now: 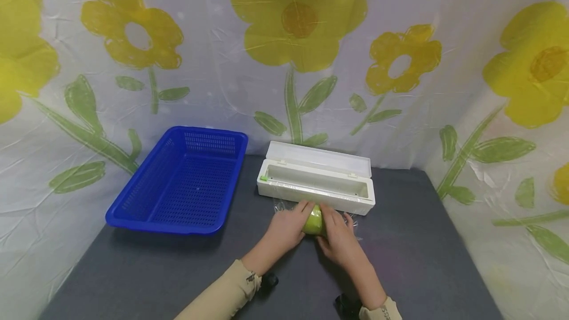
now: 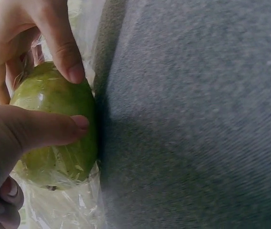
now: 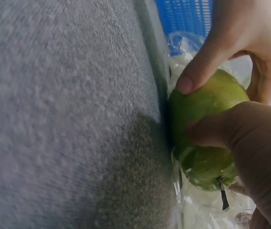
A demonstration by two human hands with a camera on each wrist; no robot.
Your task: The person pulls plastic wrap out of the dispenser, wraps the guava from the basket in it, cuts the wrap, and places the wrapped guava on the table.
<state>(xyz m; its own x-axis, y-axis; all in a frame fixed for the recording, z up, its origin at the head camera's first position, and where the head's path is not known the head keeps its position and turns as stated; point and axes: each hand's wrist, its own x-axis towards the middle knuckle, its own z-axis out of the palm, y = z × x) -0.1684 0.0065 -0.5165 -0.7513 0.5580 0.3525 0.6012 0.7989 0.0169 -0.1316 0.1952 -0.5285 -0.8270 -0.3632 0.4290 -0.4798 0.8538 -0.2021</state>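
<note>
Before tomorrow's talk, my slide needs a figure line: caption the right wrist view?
Left hand and right hand hold a green fruit with clear film around it, stem showing, blue basket behind.

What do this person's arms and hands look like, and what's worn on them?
The left hand and right hand are bare. The left sleeve and right sleeve are beige with dark markings near their ends. A small black object shows by each sleeve.

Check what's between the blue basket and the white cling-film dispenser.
Bare dark grey tabletop between the blue basket and the white cling-film dispenser, per the head view.
</note>
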